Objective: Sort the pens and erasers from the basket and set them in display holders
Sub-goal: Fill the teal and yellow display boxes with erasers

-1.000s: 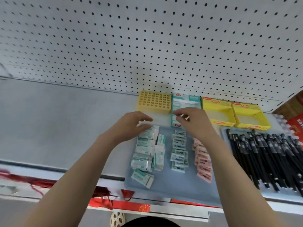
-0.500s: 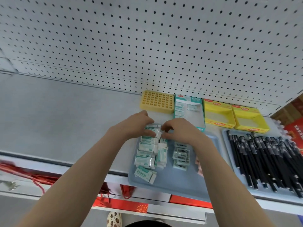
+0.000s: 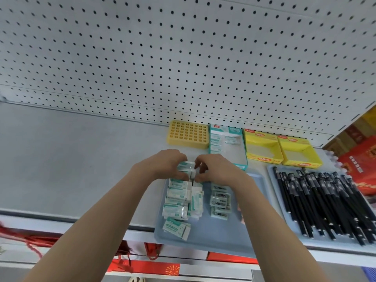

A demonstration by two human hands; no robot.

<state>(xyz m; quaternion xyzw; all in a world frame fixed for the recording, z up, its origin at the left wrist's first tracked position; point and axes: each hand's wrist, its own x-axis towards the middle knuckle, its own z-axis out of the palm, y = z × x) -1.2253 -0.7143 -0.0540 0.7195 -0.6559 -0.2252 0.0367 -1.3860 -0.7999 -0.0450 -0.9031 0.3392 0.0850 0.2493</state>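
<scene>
Right now: L hand (image 3: pixel 162 166) + R hand (image 3: pixel 218 169), fingers curled, jointly gripping teal eraser stack (image 3: pixel 185 166) btwn them. Loose erasers (image 3: pixel 179 202) just below hands on blue tray (image 3: pixel 215 235). Teal holder (image 3: pixel 234 153) just beyond R hand; pens (image 3: pixel 321 200) right of it.

**Two hands meet at mid-view**

Both bare forearms reach forward from the lower corners and converge. The left hand (image 3: pixel 162 165) is knuckles up, with fingers curled over and thumb beneath, gripping a small stack of erasers (image 3: pixel 185 166). The right hand (image 3: pixel 218 169) faces it with fingers curled, their tips pinching the stack's other end. The hands are nearly touching.
</scene>
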